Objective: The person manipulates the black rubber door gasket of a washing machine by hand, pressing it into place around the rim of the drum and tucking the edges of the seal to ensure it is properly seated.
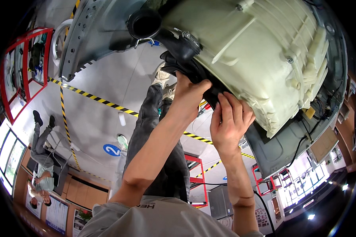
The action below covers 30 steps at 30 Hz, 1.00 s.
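Note:
A large cream plastic tub point(261, 51), looking like a washing machine's drum housing, fills the upper right. Along its near-left rim runs a folded black rubber seal point(186, 69). My left hand point(188, 94) is closed on this rubber, thumb stretched toward the tub's rim. Just to the right, my right hand point(231, 122) has its bent fingers pressed together at the seal's edge, and their tips are partly hidden. Above the left hand, a black rubber hose point(172, 43) with a wide round mouth is fixed by a metal clamp point(190, 38).
Grey sheet-metal panels point(95, 29) frame the tub, with wires point(324, 106) at its right side. Black-and-yellow tape point(95, 98) marks the floor. A red-framed cart point(25, 75) stands at left, and people point(43, 173) are at the lower left.

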{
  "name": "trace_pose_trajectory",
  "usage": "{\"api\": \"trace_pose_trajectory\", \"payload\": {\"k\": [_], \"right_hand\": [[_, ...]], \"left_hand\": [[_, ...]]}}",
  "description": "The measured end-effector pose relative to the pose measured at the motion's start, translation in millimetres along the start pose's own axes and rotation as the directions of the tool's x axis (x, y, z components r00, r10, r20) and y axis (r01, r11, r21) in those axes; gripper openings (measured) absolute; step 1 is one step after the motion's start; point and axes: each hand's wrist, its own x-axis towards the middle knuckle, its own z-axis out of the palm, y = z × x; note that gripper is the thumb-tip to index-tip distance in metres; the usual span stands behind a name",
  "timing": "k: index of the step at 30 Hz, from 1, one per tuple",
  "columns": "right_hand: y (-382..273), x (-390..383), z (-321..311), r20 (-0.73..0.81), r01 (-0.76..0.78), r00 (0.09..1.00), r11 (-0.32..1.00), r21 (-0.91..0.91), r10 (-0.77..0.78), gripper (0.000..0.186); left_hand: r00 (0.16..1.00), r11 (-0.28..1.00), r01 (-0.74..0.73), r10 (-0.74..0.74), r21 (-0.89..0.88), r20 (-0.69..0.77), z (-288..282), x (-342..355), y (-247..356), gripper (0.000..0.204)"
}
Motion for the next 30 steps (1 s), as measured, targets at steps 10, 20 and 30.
{"api": "trace_pose_trajectory", "payload": {"k": [10,20,30], "right_hand": [[-9.5,11.7,2.6,-0.008,-0.063,0.998,0.997,-0.032,0.063,0.022],[-13.9,35.8,-5.8,-0.013,-0.113,0.994,0.969,-0.219,0.113,0.017],[-25.7,57.5,-7.1,0.159,0.121,0.986,0.867,-0.483,-0.049,0.013]], "left_hand": [[0.993,0.993,-0.096,0.101,0.073,-0.064,5.2,5.2,-6.7,0.041],[0.991,0.985,-0.137,0.135,0.109,0.022,-2.9,16.1,-13.7,0.054],[0.987,0.988,-0.149,0.151,-0.041,0.047,-4.9,17.4,-16.0,0.069]]}}
